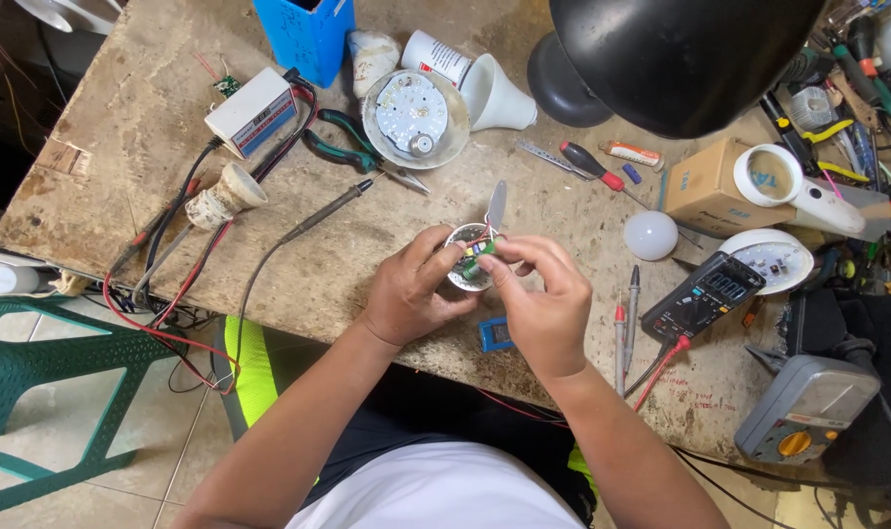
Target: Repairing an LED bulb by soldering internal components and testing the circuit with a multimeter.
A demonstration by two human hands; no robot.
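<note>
My left hand (411, 292) cups a small round bulb base (458, 276) with a green circuit board and coloured wires showing inside it. My right hand (541, 299) pinches the board (479, 252) from the right with thumb and forefinger. A thin metal tool tip (496, 204) sticks up just behind the base. Both hands hover over the worn wooden workbench (152, 127), near its front edge.
A soldering iron (318, 214), green-handled pliers (343, 142), an open LED lamp disc (413, 116), a white bulb cover (650, 234), a black multimeter (703, 294) with probes (627, 318), a screwdriver (590, 165), a cardboard box (705, 186) and a black lamp shade (680, 54) surround the hands. A green plastic chair (44, 372) stands left.
</note>
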